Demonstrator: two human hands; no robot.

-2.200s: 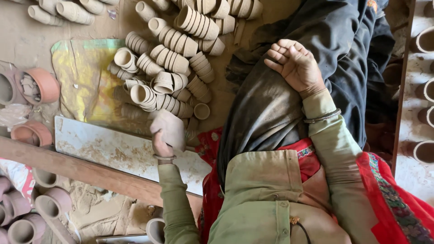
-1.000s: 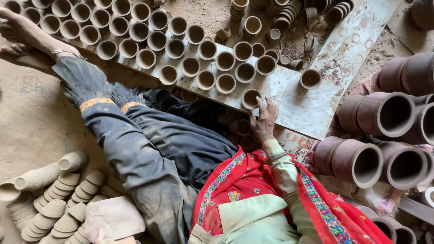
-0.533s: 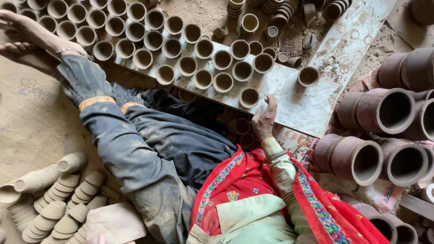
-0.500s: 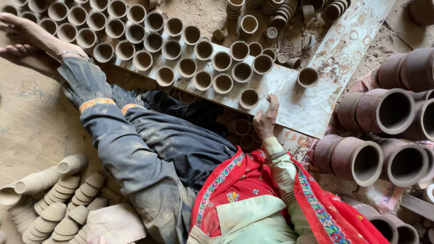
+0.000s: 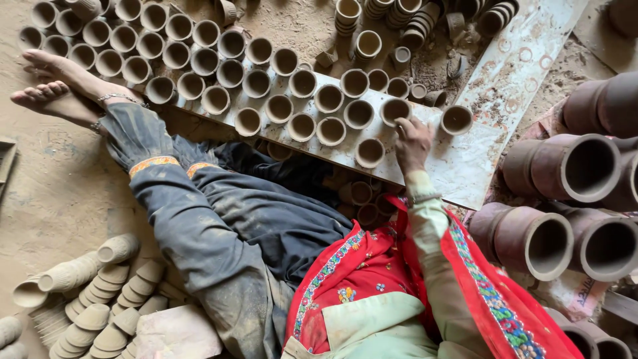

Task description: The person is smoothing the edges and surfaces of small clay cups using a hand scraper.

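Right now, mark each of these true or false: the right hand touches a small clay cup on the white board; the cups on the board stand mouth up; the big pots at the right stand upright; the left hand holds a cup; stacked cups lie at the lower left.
1. The right hand touches a small clay cup on the white board. True.
2. The cups on the board stand mouth up. True.
3. The big pots at the right stand upright. False: they lie on their sides, mouths facing left.
4. The left hand holds a cup. False: the left hand is not in view.
5. Stacked cups lie at the lower left. True.
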